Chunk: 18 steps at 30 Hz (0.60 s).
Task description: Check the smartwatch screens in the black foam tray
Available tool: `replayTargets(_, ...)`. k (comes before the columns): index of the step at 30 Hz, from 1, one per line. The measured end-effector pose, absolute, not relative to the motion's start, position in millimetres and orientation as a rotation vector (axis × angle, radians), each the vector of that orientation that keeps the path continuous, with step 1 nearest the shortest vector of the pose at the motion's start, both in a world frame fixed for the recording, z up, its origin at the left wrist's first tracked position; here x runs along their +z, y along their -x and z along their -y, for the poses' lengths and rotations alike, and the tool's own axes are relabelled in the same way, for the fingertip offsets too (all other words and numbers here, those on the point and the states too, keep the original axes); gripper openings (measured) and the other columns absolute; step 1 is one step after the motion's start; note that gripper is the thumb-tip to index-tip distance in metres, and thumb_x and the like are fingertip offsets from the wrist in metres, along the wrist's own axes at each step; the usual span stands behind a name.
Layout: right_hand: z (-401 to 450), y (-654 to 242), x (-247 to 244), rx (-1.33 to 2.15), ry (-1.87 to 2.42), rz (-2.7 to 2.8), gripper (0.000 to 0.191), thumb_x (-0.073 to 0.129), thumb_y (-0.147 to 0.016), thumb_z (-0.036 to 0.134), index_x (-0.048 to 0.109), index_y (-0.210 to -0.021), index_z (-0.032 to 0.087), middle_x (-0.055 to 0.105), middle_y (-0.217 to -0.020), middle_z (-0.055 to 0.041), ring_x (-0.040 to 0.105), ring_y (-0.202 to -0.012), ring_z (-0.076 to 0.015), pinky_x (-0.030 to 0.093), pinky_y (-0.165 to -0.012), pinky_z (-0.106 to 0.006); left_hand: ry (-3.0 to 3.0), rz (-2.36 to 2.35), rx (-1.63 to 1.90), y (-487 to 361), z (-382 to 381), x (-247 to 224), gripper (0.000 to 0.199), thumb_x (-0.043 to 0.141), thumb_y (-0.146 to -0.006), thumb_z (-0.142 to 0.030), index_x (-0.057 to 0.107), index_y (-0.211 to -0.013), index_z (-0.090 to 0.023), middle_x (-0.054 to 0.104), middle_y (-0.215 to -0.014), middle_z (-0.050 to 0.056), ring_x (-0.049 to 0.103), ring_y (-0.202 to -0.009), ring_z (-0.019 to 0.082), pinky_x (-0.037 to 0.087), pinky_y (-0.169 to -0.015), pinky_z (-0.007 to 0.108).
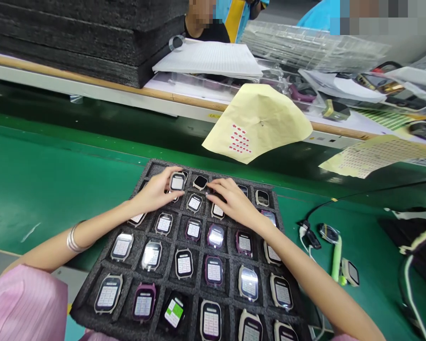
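Note:
A black foam tray (152, 166) with several square pockets lies on the green belt, and each pocket holds a smartwatch body. My left hand (156, 192) holds one watch body (177, 182) by its edges, lifted at the tray's far row. My right hand (232, 201) rests palm down on the far middle pockets, its fingertips next to a dark-screened watch body (200, 182). Most screens show white text stickers; one near watch (173, 312) shows a green screen.
Green conveyor belt (38, 180) runs left to right. A yellow sticker sheet (257, 121) hangs over the far bench edge. Black foam sheets (92, 33) are stacked far left. To the right lie a cable (310, 234), a loose watch body (351, 272) and a green tool (337, 258). Another person sits behind the bench.

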State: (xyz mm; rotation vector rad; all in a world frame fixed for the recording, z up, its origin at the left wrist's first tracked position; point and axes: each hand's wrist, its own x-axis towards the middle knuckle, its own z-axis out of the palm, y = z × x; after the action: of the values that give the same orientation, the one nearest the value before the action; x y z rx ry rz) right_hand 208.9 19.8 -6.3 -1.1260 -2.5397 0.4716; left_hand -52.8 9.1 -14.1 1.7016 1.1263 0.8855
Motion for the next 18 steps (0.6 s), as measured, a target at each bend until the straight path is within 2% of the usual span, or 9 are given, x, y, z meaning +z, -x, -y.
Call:
replayTargets(2,-34,-197,-9,0.422,1.207,2.523,0.027,0.048,-0.097,0.025,0.062,-0.119,0.016,0.062,-0.112,-0.0132,0.053,-0.102,-0.0300,0.043,-0.094,-0.046,-1.955,-1.341,0.861,70,-30,-20,0.047,0.067,-0.076,-0.032,0.050,-0.117,-0.017,0.061,-0.107,0.009,0.062,-0.093,0.024,0.050,-0.083,0.037)
replayTargets(5,-49,-179,-16,0.407,1.301,2.504,0.020,0.054,-0.094,0.021,0.066,-0.108,0.012,0.065,-0.099,-0.0145,0.055,-0.095,-0.0303,0.044,-0.089,-0.044,-2.201,-1.473,0.704,90,-56,-27,0.040,0.064,-0.078,-0.037,0.055,-0.110,-0.014,0.061,-0.105,0.011,0.057,-0.101,0.028,0.045,-0.090,0.040)
replayTargets(10,-56,-165,-22,0.452,1.425,2.352,0.025,0.067,-0.086,0.022,0.065,-0.108,0.009,0.063,-0.089,-0.0138,0.059,-0.088,-0.0296,0.046,-0.077,-0.039,-2.463,-1.598,0.499,90,-62,-21,0.048,0.060,-0.081,-0.048,0.057,-0.109,-0.009,0.056,-0.108,0.017,0.049,-0.105,0.033,0.042,-0.090,0.044)
replayTargets(13,-54,-166,-23,0.542,1.397,2.288,0.019,0.072,-0.082,0.024,0.068,-0.095,0.011,0.063,-0.084,-0.0096,0.060,-0.080,-0.0258,0.046,-0.072,-0.036,-2.477,-1.611,0.498,71,-55,-13,0.032,0.049,-0.090,-0.040,0.060,-0.100,-0.011,0.058,-0.104,0.017,0.050,-0.103,0.034,0.040,-0.089,0.046)
replayTargets(16,-50,-170,-22,0.648,1.307,2.253,0.011,0.073,-0.081,0.024,0.069,-0.083,0.014,0.062,-0.076,-0.0052,0.059,-0.073,-0.0219,0.046,-0.067,-0.033,-2.348,-1.537,0.481,48,-53,-14,0.022,0.049,-0.090,-0.031,0.060,-0.086,-0.013,0.062,-0.089,0.016,0.054,-0.096,0.033,0.038,-0.088,0.045)
replayTargets(18,-44,-172,-18,0.702,1.232,2.230,0.011,0.072,-0.081,0.026,0.069,-0.084,0.015,0.064,-0.085,-0.0069,0.061,-0.080,-0.0217,0.047,-0.067,-0.031,-2.279,-1.537,0.503,36,-55,-19,0.017,0.053,-0.087,-0.028,0.059,-0.080,-0.013,0.062,-0.084,0.016,0.056,-0.094,0.033,0.038,-0.088,0.044)
